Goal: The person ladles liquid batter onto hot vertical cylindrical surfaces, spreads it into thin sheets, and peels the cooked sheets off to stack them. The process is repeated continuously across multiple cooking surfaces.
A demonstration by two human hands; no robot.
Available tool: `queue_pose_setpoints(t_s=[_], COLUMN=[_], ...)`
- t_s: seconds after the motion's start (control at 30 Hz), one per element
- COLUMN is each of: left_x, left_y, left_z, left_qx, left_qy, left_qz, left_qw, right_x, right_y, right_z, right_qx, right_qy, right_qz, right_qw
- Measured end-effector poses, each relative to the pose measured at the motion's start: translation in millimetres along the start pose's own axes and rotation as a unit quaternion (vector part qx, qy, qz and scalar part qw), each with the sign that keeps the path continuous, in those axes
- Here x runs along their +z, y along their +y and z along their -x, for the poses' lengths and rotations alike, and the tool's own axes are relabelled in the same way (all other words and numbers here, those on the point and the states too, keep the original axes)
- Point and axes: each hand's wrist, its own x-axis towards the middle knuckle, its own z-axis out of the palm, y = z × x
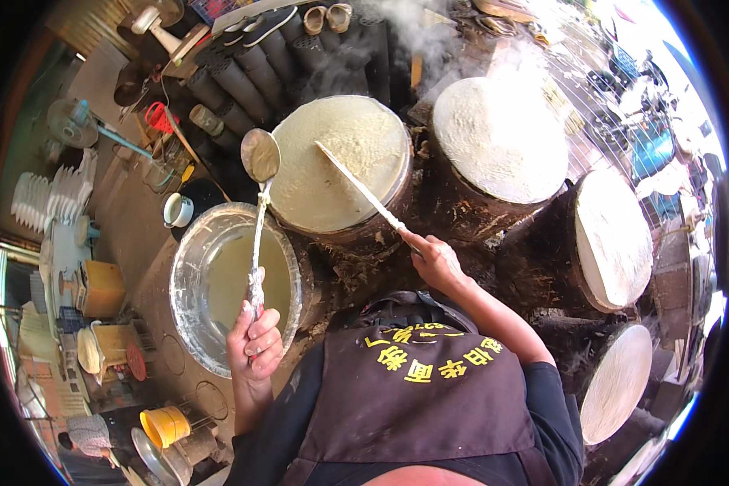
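While the left hand [256,342] clenches a ladle [260,217] pointing away, the right hand [440,263] pinches a stick [360,186] slanting forward-left.

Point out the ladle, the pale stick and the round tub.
Ladle [261,156], head view: on its bowl.
Pale stick [359,185], head view: mid-shaft.
Round tub [189,296], head view: left inner wall.

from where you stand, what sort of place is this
Probably a small food workshop: drum-like stoves topped with pale batter-like mixture, what look like stacked honeycomb briquettes, and a large basin of milky liquid.
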Motion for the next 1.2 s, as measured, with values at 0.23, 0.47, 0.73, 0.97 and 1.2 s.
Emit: queue_pose_setpoints(t_s=[0.23,0.47,0.73,0.97,1.2], left_x=[-21,-24,-5,-28,-17], left_y=[7,28,41,12,-86], left_z=[14,11,-36,-113,-163], left_qx=[0.027,0.007,-0.122,-0.372,-0.429], left_qy=[0.038,0.062,0.083,-0.009,0.042], left_qz=[0.042,-0.025,-0.173,-0.145,-0.336], left_qw=[0.998,0.998,0.974,0.917,0.838], right_x=[20,23,-35,-82,-95], right_y=[-8,0,-3,-85,-95], right_z=[-49,-20,102,65,54], right_qx=[-0.006,0.012,0.113,0.088,-0.010], right_qy=[-0.115,-0.131,-0.050,0.094,-0.019], right_qz=[0.216,0.179,-0.061,-0.116,-0.055], right_qw=[0.970,0.975,0.990,0.985,0.998])
